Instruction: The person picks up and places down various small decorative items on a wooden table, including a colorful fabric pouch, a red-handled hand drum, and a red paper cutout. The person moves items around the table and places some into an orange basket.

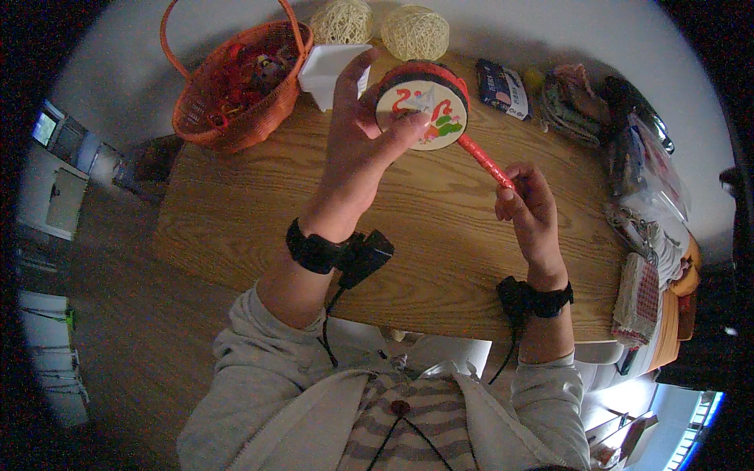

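A rattle drum (447, 94) with a red rim and a pale face painted with red, green and grey figures is raised above the wooden table (436, 247). My left hand (359, 135) grips the drum's body, its thumb lying across the painted face and its fingers reaching around the far side. From the drum a shiny red handle (486, 160) slants down to the right. My right hand (530, 212) pinches the lower end of that handle between thumb and fingers. Each wrist wears a black strap with a small device and cable.
At the back left stand an orange woven basket (241, 129) holding red items and a white plastic container (330, 70). Two cream woven balls (415, 32) sit behind. Along the right lie a dark printed packet (502, 88), folded cloths (574, 106), a clear plastic bag (648, 165) and a checked cloth (636, 300).
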`<state>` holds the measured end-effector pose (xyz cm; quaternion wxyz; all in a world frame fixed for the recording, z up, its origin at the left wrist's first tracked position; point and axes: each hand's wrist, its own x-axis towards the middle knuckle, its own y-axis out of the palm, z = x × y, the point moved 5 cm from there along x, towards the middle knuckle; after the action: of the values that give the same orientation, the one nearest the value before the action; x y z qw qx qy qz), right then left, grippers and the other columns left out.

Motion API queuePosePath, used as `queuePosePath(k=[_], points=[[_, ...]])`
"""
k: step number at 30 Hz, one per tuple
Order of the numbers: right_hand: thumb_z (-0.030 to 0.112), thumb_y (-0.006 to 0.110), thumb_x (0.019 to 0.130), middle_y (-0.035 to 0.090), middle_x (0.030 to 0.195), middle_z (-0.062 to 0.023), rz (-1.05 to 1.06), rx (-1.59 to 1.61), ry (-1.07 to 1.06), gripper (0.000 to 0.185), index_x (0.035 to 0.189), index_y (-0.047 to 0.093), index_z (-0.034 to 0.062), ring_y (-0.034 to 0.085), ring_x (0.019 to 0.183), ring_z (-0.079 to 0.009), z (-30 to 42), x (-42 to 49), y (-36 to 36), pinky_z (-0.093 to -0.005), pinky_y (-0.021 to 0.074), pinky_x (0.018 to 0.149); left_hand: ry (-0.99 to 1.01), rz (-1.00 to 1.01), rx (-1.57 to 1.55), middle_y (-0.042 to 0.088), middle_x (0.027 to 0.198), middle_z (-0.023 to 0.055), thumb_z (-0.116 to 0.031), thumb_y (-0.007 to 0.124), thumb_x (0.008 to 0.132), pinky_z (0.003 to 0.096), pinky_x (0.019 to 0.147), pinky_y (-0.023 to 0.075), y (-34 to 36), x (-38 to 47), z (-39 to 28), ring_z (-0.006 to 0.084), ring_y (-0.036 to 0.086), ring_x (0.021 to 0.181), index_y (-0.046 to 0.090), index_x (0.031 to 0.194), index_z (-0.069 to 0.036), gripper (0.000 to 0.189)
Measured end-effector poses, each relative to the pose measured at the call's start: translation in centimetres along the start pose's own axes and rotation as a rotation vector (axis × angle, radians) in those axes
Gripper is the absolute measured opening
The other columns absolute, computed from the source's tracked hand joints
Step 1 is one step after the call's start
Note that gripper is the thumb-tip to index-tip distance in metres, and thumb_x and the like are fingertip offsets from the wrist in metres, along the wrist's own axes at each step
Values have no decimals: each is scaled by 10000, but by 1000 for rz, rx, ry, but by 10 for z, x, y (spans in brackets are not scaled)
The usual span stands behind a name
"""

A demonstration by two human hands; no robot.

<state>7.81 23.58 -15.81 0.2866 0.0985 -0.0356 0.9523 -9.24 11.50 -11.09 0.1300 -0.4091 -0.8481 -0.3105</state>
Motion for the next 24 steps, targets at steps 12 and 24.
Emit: queuePosePath(k=[12, 24], points=[[125, 524, 837, 464, 745, 22, -20, -59, 5, 169, 976, 442, 75, 431, 632, -53, 1, 1, 0, -187, 362, 532, -18, 22, -44, 480, 1125, 137, -149, 596, 772, 363, 886, 393, -3, -1, 5, 204, 479, 1034, 191, 1282, -87, 654], [122, 495, 849, 463, 732, 13, -10, 23, 31, 158, 988, 445, 64, 422, 610, -59, 12, 6, 8, -197, 364, 525, -218, -104, -412, 487, 1140, 81, -509, 317, 844, 316, 892, 297, -30, 14, 27, 195, 432, 1045, 453, 1157, -96, 535]])
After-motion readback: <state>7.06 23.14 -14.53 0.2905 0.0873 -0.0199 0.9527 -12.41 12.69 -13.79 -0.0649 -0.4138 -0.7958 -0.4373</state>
